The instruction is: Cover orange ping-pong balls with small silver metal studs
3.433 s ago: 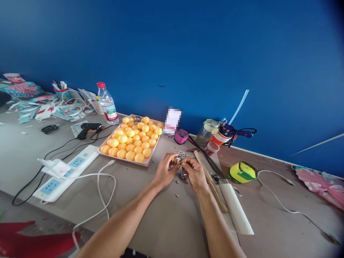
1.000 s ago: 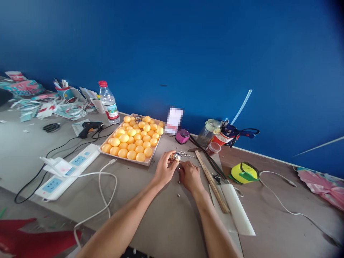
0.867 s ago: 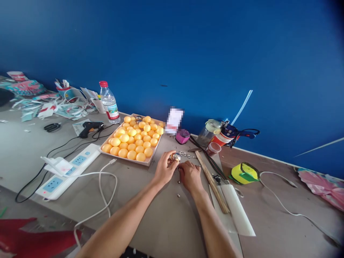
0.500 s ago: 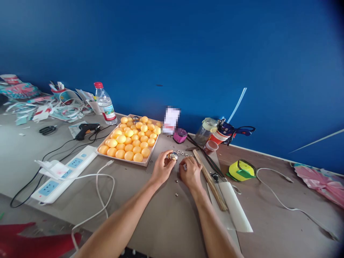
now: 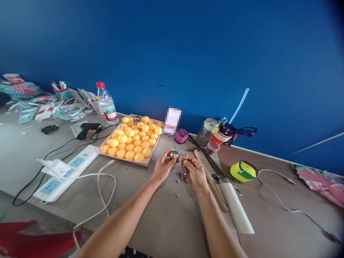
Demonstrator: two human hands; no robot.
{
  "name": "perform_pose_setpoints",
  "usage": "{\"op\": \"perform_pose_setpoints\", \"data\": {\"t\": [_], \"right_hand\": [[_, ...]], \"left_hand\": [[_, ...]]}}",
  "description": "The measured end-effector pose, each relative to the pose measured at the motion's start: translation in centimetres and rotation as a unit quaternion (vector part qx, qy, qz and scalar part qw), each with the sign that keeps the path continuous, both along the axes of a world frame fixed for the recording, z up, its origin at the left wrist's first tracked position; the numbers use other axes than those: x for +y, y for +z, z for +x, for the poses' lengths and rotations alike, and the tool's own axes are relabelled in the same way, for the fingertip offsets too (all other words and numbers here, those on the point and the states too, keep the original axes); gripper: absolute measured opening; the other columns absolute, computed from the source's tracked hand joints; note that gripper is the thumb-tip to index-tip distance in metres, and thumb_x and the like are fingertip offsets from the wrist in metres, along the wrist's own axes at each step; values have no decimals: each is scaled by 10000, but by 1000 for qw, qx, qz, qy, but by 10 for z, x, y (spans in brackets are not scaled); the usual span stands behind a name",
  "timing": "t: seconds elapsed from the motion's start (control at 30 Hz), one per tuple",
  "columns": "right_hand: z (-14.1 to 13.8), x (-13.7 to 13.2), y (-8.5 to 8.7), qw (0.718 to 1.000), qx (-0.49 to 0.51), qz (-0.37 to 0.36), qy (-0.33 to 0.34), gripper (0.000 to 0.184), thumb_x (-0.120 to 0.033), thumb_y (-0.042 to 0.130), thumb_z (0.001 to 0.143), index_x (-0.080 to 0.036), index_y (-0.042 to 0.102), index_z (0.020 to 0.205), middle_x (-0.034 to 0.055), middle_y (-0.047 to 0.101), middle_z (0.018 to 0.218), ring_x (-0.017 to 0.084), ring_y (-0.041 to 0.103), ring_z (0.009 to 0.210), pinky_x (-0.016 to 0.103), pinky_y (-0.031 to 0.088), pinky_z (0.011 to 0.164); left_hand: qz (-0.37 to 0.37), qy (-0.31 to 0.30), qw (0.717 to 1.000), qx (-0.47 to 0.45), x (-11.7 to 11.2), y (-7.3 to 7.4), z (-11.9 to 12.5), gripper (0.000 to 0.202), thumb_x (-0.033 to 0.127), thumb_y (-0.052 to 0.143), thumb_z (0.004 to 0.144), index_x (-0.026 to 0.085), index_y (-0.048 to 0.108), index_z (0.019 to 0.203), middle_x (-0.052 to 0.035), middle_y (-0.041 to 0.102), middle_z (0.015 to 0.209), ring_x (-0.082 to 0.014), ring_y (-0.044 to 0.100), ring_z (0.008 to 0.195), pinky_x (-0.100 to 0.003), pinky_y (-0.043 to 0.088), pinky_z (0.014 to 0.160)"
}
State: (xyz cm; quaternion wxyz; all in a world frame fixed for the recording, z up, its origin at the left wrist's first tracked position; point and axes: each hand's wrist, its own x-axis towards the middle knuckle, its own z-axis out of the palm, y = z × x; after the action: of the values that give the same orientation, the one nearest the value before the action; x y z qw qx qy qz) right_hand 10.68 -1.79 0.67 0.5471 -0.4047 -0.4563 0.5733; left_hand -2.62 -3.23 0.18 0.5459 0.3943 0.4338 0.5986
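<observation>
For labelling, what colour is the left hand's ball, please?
The ball looks mostly silvery, partly yellowish; head view.

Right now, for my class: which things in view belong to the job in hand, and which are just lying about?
Seemingly part of the job:
silver ball, in the left hand
beads, by the right hand
orange balls, probably

Apparently just lying about:
bottle
scissors
power strip

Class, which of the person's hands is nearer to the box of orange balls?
Left. The left hand, holding a shiny ball, is just right of the box; the right hand is farther right, beyond the left.
</observation>
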Motion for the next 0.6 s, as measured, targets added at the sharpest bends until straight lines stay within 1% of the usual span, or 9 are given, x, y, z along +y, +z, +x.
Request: {"op": "perform_pose_setpoints", "data": {"t": [0.07, 0.13, 0.27, 0.33, 0.47, 0.6], "right_hand": [[-1, -2, 2, 1000, 20, -16, 17, 151, -273, 672, 656, -184, 615, 764, -7, 613, 721, 89, 466, 561, 242, 366, 571], [-2, -3, 2, 1000, 10, -20, 19, 137, -285, 659, 672, -187, 602, 749, -14, 601, 691, 87, 450, 536, 236, 348, 539], [-1, -3, 1, 999, -33, -7, -13, 138, -290, 656, 667, -189, 610, 747, -30, 553, 631, 92, 427, 540, 232, 340, 535], [-1, -4, 0, 999, -45, -11, -16, 141, -283, 664, 646, -191, 626, 745, -30, 552, 627, 95, 428, 553, 231, 347, 546], [-5, -4, 1, 998, -65, -22, -7, 150, -290, 669, 621, -195, 646, 733, -6, 606, 698, 114, 459, 596, 240, 369, 572], [-6, -5, 0, 998, -48, -38, -18, 176, -305, 689, 601, -192, 620, 717, -18, 589, 669, 106, 445, 570, 234, 357, 554]], "left_hand": [[4, -2, 1000, 26, 0, 0, 0, 449, 277, 640, 738, 170, 517, 1157, -62, 624, 1009, -143, 621, 801, -270, 508, 716], [17, 5, 997, 75, -1, -2, 0, 441, 278, 624, 753, 175, 523, 1170, -59, 632, 983, -144, 617, 790, -264, 507, 697], [66, 31, 982, 172, -2, -8, 0, 409, 264, 612, 764, 189, 555, 1162, -71, 619, 1016, -158, 606, 839, -276, 506, 724], [84, 32, 977, 196, -3, -10, 1, 394, 250, 598, 774, 189, 558, 1161, -76, 606, 1033, -164, 597, 873, -288, 502, 751], [104, 26, 969, 224, -4, -9, 2, 388, 230, 571, 789, 191, 544, 1173, -79, 581, 1052, -168, 581, 906, -297, 497, 777], [120, 25, 962, 245, -6, -5, 2, 383, 210, 555, 794, 196, 539, 1176, -80, 568, 1064, -172, 575, 923, -300, 495, 787]]}}
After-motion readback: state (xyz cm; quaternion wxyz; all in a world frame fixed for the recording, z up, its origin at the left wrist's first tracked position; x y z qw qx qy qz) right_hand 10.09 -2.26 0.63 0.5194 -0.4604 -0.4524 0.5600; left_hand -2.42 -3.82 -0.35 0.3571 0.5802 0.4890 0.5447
